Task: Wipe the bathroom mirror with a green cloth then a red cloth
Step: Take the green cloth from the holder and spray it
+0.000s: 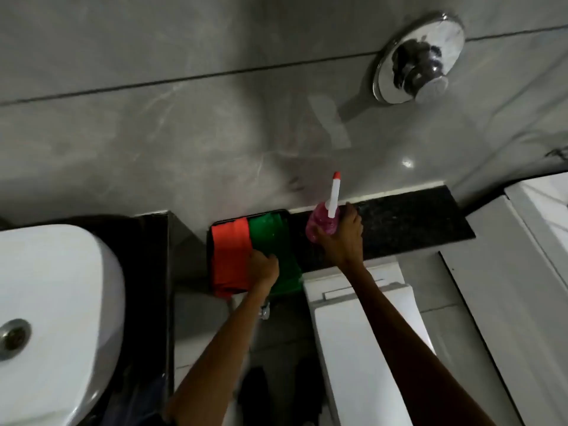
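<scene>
1. The green cloth (276, 250) is pinched by the left hand (263, 267) on the dark ledge (408, 222), beside the red cloth (231, 256).
2. The pink spray bottle (322, 224) is clasped by the right hand (342, 238), fingers wrapped around it.

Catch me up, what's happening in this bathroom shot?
A person stands at a dark stone ledge above the toilet. The left hand is closing on the green cloth, which lies beside the red cloth on a black tray. The right hand grips a pink spray bottle resting on the ledge. No mirror is in view; wiping hasn't started.
</scene>
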